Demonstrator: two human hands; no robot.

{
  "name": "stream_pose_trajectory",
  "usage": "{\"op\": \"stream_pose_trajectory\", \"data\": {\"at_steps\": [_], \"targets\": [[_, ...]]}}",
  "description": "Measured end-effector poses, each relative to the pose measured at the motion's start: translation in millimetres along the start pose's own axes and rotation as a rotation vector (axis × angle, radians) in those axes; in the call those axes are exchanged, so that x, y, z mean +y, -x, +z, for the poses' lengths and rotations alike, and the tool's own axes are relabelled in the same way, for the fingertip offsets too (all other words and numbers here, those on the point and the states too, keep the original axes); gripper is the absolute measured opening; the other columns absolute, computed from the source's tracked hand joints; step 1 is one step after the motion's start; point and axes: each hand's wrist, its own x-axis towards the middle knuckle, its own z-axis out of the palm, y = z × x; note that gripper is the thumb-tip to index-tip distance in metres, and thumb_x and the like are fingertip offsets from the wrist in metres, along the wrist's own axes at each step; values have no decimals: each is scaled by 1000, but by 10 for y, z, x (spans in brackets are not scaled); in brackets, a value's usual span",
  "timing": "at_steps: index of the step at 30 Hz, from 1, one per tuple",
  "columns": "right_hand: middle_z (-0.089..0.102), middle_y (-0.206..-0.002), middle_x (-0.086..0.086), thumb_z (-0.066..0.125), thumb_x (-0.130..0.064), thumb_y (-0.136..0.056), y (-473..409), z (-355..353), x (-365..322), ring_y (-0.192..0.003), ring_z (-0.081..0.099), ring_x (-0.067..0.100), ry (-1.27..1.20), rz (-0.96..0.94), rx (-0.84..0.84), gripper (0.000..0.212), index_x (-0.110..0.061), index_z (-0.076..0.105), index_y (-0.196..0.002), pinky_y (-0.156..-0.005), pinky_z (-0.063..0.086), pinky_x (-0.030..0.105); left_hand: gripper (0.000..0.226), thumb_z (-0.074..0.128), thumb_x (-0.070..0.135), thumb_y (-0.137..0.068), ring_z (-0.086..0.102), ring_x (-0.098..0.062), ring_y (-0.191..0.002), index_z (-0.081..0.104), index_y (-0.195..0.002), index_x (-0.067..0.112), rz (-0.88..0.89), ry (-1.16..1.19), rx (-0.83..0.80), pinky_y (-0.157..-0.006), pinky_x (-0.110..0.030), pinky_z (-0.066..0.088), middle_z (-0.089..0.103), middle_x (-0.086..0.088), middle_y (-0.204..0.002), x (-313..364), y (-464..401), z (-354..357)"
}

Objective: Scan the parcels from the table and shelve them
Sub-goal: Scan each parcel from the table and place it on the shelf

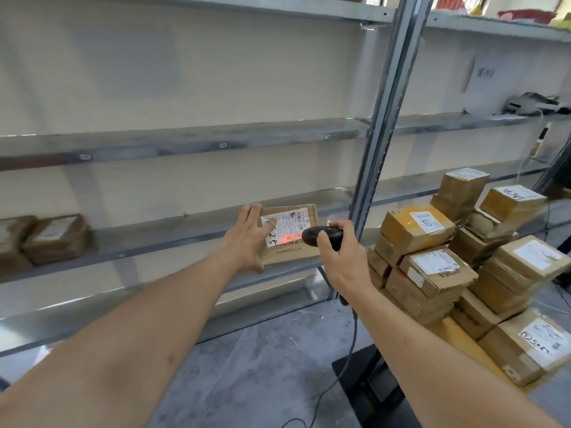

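A brown cardboard parcel (304, 217) with a white label stands on the metal shelf (173, 239) in front of me. My left hand (247, 239) holds it by its left edge, fingers over the top and thumb below. My right hand (338, 261) grips a black corded barcode scanner (321, 234) just right of the label. A red scan line glows on the label's lower part. Several more labelled parcels (432, 264) are stacked on the table at the right.
Two brown parcels (52, 239) lie on the same shelf at the far left. A grey shelf upright (383, 118) rises between me and the stack. The scanner's cable (343, 366) hangs down to the concrete floor beside a black table base (370, 384).
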Motion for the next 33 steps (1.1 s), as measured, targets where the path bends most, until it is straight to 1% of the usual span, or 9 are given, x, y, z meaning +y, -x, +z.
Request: {"op": "stream_pose_trajectory", "data": {"at_steps": [5,8,11,15,19,22,24,28,33], "targets": [[69,-109,1,51,-48,-105,-66,299,-28,-94,68,19,-9,-26,-80,29,-31,47,-129,-76,56,35,129,94,48,-63,-1,-33,-151,21,-166,22,-102,-23,-38,-94,-43,59,0,-11,-160,-262,141,52],[66,-109,-2,52,-44,-106,-84,467,-121,-90,65,9,-37,-35,-128,30,-31,47,-132,-68,51,24,131,95,50,-61,0,-33,-151,20,-166,23,-160,-36,-47,-88,-42,59,2,-11,-160,-483,225,94],[65,-107,-6,53,-42,-106,-127,678,-254,-91,62,4,-35,-60,-142,28,-29,49,-130,-68,47,20,133,94,53,-61,-2,-33,-152,19,-167,23,-206,-42,-50,-92,-43,59,-1,-10,-161,-753,309,164],[68,-104,-8,54,-44,-106,-166,1051,-426,-87,65,7,-40,-66,-199,27,-29,50,-129,-66,45,20,134,94,58,-61,-2,-34,-153,18,-166,23,-265,-7,-66,-105,-46,53,-2,-12,-161,-1136,438,257],[69,-103,-8,55,-45,-104,-177,1535,-668,-89,66,13,-77,-54,-211,26,-32,51,-127,-71,48,25,131,90,67,-61,10,-36,-151,21,-165,27,-378,58,-67,-109,-49,47,5,-15,-162,-1598,540,287],[70,-99,-6,54,-45,-104,-180,1969,-935,-85,66,12,-98,-46,-193,25,-34,49,-126,-67,46,24,125,79,80,-58,29,-36,-138,28,-159,28,-475,44,-68,-111,-47,41,21,-15,-150,-1994,621,282],[69,-96,-8,54,-45,-104,-178,2290,-1137,-83,65,11,-103,-50,-175,26,-34,48,-126,-65,45,24,119,72,85,-57,35,-36,-130,34,-154,28,-537,58,-79,-110,-47,38,28,-15,-143,-2257,694,282],[68,-97,-12,55,-46,-103,-172,2953,-1478,-88,65,11,-135,-48,-147,24,-35,47,-124,-74,47,30,100,63,84,-61,41,-37,-121,46,-143,29,-646,79,-149,-109,-48,28,40,-15,-130,-2778,862,300],[69,-97,-9,56,-46,-103,-139,3676,-1736,-88,66,11,-142,-46,-191,33,-29,49,-130,-73,46,29,98,68,82,-61,42,-39,-120,50,-136,21,-778,222,-168,-104,-46,40,36,-15,-131,-3408,1100,386]]}}
